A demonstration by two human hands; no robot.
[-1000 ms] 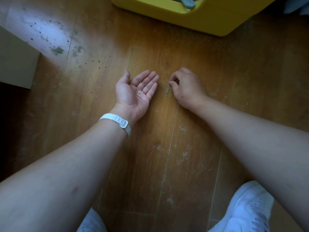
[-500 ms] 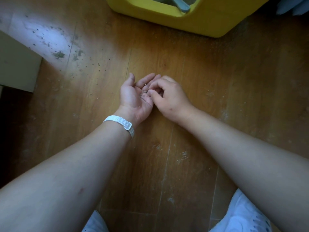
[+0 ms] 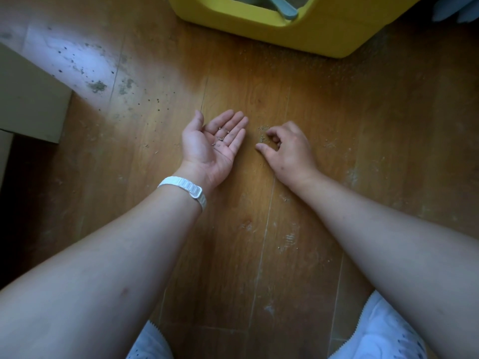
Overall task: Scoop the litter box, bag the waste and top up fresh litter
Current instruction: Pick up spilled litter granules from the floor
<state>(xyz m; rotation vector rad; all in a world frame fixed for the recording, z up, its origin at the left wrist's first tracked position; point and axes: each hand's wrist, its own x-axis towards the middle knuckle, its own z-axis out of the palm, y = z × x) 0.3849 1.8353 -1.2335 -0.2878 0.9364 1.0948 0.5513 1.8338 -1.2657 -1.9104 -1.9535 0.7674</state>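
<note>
My left hand rests palm up on the wooden floor, fingers spread, with several small litter granules lying in it. My right hand is just to its right, palm down, with thumb and forefinger curled and slightly apart over a few loose granules on the floor. The yellow litter box stands at the top of the view. A grey-blue scoop handle sticks out over its rim.
Scattered litter and a dusty patch lie on the floor at the upper left, beside a beige piece of furniture. My white shoes show at the bottom edge. A white band is on my left wrist.
Half a second ago my right fingers were at my left palm. They have since moved right, back down to the granules on the floor. The left hand stays palm up.
</note>
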